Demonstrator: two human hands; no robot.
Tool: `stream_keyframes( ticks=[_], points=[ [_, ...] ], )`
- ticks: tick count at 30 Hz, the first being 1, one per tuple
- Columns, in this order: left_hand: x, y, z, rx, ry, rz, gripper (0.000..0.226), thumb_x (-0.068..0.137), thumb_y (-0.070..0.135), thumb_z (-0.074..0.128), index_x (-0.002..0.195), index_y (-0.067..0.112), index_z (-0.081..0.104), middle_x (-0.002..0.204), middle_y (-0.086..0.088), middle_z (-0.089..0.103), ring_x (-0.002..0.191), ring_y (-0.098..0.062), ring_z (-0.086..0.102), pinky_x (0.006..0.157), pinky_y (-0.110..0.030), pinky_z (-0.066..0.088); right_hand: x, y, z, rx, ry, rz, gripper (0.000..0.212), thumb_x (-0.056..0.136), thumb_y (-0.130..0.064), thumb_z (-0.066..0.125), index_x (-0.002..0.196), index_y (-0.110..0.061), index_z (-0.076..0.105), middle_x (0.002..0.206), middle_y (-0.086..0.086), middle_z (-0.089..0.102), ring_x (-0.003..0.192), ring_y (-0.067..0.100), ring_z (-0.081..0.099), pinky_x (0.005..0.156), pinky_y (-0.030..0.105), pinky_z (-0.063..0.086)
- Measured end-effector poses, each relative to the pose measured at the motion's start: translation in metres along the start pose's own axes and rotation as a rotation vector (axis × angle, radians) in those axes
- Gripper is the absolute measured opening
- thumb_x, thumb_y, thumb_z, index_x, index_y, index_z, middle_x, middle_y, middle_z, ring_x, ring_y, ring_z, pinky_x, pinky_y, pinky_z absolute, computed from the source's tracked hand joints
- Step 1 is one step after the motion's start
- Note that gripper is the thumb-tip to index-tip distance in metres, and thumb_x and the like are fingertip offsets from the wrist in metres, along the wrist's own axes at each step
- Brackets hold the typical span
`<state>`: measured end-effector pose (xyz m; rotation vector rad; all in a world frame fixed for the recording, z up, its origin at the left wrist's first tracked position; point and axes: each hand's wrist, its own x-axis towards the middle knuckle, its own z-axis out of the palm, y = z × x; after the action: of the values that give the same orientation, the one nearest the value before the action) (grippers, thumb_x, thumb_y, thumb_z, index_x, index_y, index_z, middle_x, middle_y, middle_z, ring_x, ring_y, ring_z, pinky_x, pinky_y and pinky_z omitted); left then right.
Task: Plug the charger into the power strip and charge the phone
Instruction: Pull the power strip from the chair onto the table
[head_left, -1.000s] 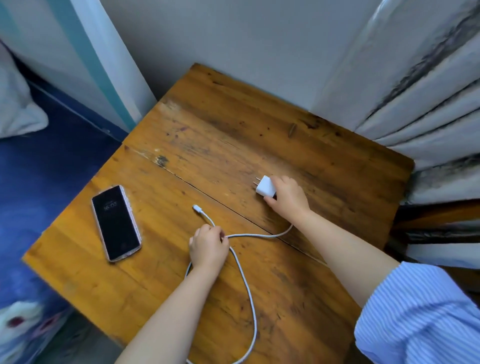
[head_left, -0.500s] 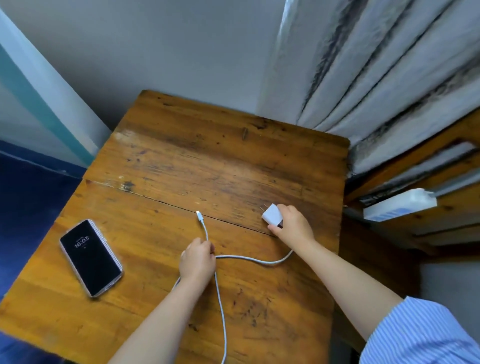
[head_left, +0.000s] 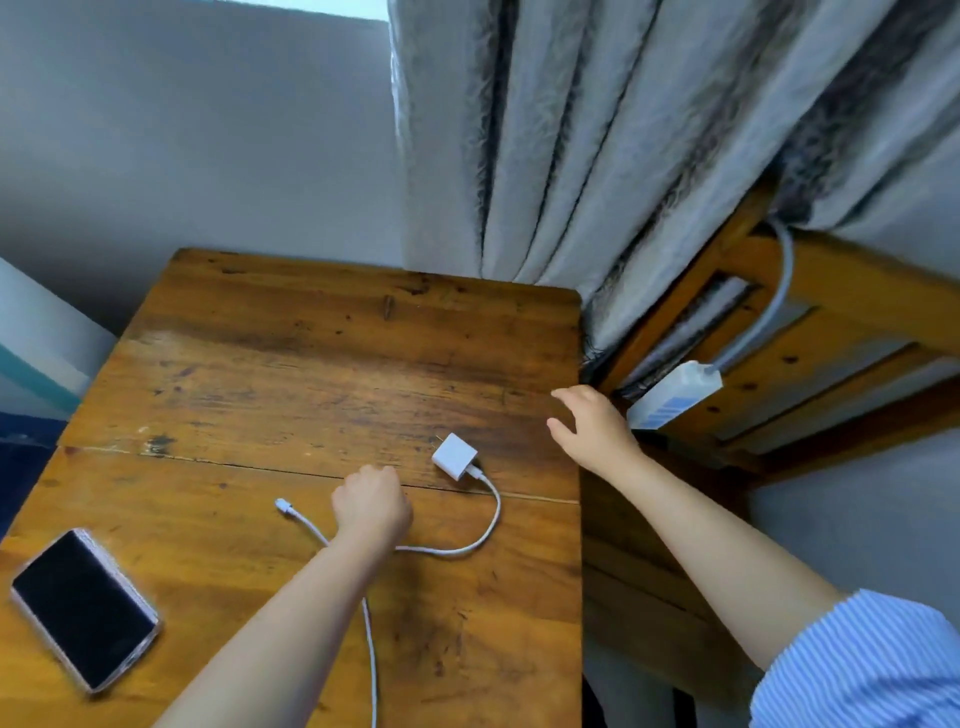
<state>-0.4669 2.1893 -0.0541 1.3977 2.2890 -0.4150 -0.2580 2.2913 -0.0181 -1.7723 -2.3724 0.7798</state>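
Plugging in is not yet begun. The charger (head_left: 455, 457) lies loose on the table (head_left: 311, 364), the phone (head_left: 83, 607) at 8 o'clock. The right hand (head_left: 595, 428), spread and empty, reaches toward the power strip (head_left: 675, 395) at 3 o'clock, probably to bring it nearer. The left hand (head_left: 371, 501) is fisted on the cable (head_left: 467, 545). The strip's sockets can't be seen.

One wooden table (head_left: 291, 364) serves as the landmark. On it lie one phone (head_left: 83, 608) at its near left corner, one white charger (head_left: 455, 456) right of its middle, and one white cable (head_left: 457, 545) curling from the charger toward its near edge. Two hands are over it: one left hand (head_left: 371, 501) beside the charger and one right hand (head_left: 592, 426) at its right edge. Off that right edge sits one power strip (head_left: 675, 395); behind its far right corner hangs one curtain (head_left: 623, 130).
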Motion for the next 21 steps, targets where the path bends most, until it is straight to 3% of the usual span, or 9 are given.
stream_keyframes(
  ticks=[4, 8, 10, 14, 17, 19, 21],
  points=[
    [-0.003, 0.082, -0.042, -0.138, 0.017, 0.115, 0.028, 0.088, 0.025, 0.043, 0.107, 0.008, 0.055, 0.116, -0.014, 0.056, 0.107, -0.032, 0.054, 0.084, -0.037, 0.047, -0.003, 0.051, -0.093, -0.007, 0.226, -0.018, 0.034, 0.091, -0.013, 0.050, 0.123, -0.002, 0.049, 0.131, 0.017, 0.051, 0.122, 0.031, 0.045, 0.102, 0.040, 0.037],
    [-0.016, 0.156, -0.072, -0.235, 0.102, 0.294, 0.023, 0.087, 0.023, 0.047, 0.101, 0.007, 0.056, 0.110, -0.015, 0.057, 0.101, -0.034, 0.055, 0.077, -0.038, 0.049, -0.012, 0.100, -0.165, -0.079, 0.523, -0.062, 0.024, 0.084, -0.001, 0.056, 0.107, 0.005, 0.059, 0.107, 0.027, 0.062, 0.101, 0.043, 0.056, 0.084, 0.047, 0.048],
    [-0.020, 0.195, -0.087, -0.293, 0.159, 0.385, 0.023, 0.089, 0.024, 0.047, 0.100, 0.007, 0.057, 0.107, -0.015, 0.057, 0.096, -0.034, 0.056, 0.069, -0.036, 0.046, -0.009, 0.123, -0.189, -0.127, 0.612, -0.073, 0.022, 0.081, 0.002, 0.059, 0.103, 0.006, 0.061, 0.100, 0.029, 0.064, 0.096, 0.045, 0.058, 0.082, 0.049, 0.049],
    [-0.024, 0.264, -0.109, -0.400, 0.260, 0.532, 0.028, 0.089, 0.025, 0.048, 0.110, 0.009, 0.058, 0.108, -0.015, 0.060, 0.097, -0.033, 0.058, 0.070, -0.037, 0.049, 0.007, 0.159, -0.216, -0.221, 0.577, -0.047, 0.026, 0.085, -0.004, 0.053, 0.110, 0.002, 0.058, 0.105, 0.027, 0.060, 0.102, 0.043, 0.053, 0.090, 0.052, 0.042],
    [-0.024, 0.305, -0.115, -0.470, 0.237, 0.621, 0.031, 0.090, 0.026, 0.049, 0.115, 0.008, 0.055, 0.111, -0.015, 0.061, 0.099, -0.032, 0.059, 0.075, -0.040, 0.051, 0.010, 0.179, -0.222, -0.252, 0.569, -0.066, 0.026, 0.087, -0.009, 0.051, 0.110, 0.002, 0.057, 0.106, 0.027, 0.063, 0.100, 0.041, 0.056, 0.089, 0.049, 0.043],
    [-0.024, 0.325, -0.115, -0.606, 0.186, 0.674, 0.020, 0.091, 0.025, 0.049, 0.106, 0.013, 0.055, 0.096, -0.011, 0.063, 0.086, -0.026, 0.060, 0.072, -0.040, 0.052, 0.008, 0.185, -0.222, -0.264, 0.519, -0.132, 0.027, 0.087, -0.006, 0.050, 0.113, 0.003, 0.055, 0.107, 0.027, 0.063, 0.099, 0.041, 0.057, 0.087, 0.050, 0.046],
    [-0.023, 0.342, -0.114, -0.739, 0.161, 0.658, 0.011, 0.093, 0.024, 0.046, 0.085, 0.017, 0.050, 0.071, 0.001, 0.053, 0.065, -0.015, 0.050, 0.059, -0.033, 0.045, 0.005, 0.192, -0.223, -0.233, 0.508, -0.182, 0.032, 0.084, 0.002, 0.050, 0.116, 0.004, 0.054, 0.110, 0.027, 0.063, 0.100, 0.042, 0.058, 0.088, 0.052, 0.047]
  ],
)
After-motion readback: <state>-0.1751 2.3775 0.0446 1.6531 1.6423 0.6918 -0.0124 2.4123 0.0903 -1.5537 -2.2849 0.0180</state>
